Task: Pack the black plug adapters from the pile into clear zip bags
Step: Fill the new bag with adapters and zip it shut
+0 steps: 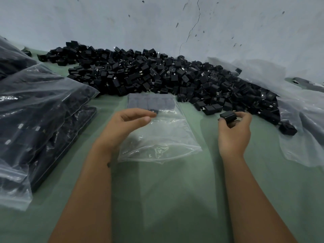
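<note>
A big pile of black plug adapters (157,74) lies on the green surface against the wall. In front of it a clear zip bag (157,130) lies flat, with a row of several adapters (150,102) inside at its far end. My left hand (126,125) rests on the bag's left side, thumb and fingers curved over the plastic near a small black adapter at my fingertips. To the right of the bag, my right hand (235,130) grips one black adapter (228,115) in its fingertips, just in front of the pile's near edge.
Filled clear bags of adapters (40,109) are stacked at the left. A large crumpled plastic sheet (301,120) lies at the right under the pile's edge, with a loose adapter (287,128) on it. A pale cracked wall (175,23) stands behind.
</note>
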A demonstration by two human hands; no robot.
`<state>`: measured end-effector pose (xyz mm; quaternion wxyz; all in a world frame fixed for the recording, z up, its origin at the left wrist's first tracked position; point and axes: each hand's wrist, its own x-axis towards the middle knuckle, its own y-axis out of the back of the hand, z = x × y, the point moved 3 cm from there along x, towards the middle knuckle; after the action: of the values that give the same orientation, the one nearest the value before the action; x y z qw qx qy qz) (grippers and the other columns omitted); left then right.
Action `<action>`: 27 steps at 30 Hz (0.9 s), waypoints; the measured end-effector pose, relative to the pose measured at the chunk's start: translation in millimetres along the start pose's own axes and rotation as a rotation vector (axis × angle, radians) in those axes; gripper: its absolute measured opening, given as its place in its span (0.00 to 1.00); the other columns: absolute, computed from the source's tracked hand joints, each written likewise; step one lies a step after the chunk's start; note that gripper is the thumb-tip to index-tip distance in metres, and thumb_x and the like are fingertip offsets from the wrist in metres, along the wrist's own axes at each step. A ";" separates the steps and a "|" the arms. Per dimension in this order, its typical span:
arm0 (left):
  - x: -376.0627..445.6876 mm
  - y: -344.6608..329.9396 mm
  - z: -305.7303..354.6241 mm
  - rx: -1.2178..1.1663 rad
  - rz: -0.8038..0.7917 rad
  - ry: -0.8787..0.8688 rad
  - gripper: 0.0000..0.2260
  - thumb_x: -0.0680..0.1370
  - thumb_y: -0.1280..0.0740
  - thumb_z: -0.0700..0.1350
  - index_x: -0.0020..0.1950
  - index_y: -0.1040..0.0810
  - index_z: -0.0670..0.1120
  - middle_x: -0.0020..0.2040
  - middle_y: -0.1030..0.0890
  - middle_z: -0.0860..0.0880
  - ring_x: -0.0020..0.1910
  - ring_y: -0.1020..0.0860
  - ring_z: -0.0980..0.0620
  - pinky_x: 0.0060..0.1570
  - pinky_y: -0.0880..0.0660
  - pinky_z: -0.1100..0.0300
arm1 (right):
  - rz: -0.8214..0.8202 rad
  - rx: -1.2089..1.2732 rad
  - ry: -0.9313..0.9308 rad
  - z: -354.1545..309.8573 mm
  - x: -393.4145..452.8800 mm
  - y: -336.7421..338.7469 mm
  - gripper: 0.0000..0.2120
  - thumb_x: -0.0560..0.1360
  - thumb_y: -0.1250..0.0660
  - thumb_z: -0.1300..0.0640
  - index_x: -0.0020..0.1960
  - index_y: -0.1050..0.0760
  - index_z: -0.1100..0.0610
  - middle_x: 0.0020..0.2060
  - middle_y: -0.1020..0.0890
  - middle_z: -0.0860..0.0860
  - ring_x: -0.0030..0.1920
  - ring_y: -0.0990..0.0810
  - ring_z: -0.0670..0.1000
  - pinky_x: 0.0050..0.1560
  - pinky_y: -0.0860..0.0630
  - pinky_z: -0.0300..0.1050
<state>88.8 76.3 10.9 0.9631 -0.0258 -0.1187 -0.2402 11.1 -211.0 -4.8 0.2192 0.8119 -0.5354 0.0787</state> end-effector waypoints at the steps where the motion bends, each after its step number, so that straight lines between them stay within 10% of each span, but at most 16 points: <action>1: -0.1 -1.5 2.0 -0.023 -0.108 -0.001 0.16 0.69 0.25 0.51 0.56 0.16 0.54 0.58 0.17 0.50 0.61 0.21 0.53 0.58 0.27 0.61 | 0.004 0.043 0.013 -4.9 -6.7 1.4 0.13 0.73 0.33 0.53 0.52 0.34 0.44 0.33 0.26 0.42 0.34 0.25 0.41 0.34 0.34 0.41; 8: -3.8 -24.9 -3.6 0.264 -0.473 0.177 0.29 0.63 0.22 0.50 0.62 0.23 0.64 0.62 0.20 0.59 0.66 0.27 0.62 0.63 0.33 0.58 | -0.006 0.103 0.552 -57.1 -78.1 -2.1 0.15 0.69 0.31 0.56 0.53 0.29 0.55 0.48 0.34 0.41 0.49 0.31 0.50 0.49 0.34 0.39; 15: -0.7 -18.4 0.0 0.267 -0.078 0.111 0.12 0.68 0.29 0.32 0.39 0.16 0.49 0.36 0.17 0.48 0.36 0.21 0.54 0.40 0.25 0.62 | -0.377 0.087 0.851 -86.7 -135.6 -19.7 0.14 0.69 0.35 0.54 0.53 0.27 0.57 0.42 0.24 0.49 0.43 0.28 0.49 0.40 0.30 0.40; 27: -2.3 -9.3 11.9 0.074 0.005 0.010 0.04 0.69 0.24 0.38 0.42 0.16 0.41 0.42 0.17 0.39 0.43 0.20 0.49 0.48 0.23 0.61 | -0.594 -0.546 0.907 -80.8 -137.8 -35.7 0.11 0.69 0.30 0.55 0.51 0.23 0.56 0.42 0.21 0.51 0.43 0.23 0.53 0.37 0.29 0.43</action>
<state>79.9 70.4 21.9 0.9645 0.0109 -0.1225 -0.2336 -5.2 -48.6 7.6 0.6385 0.7265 -0.1397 0.2121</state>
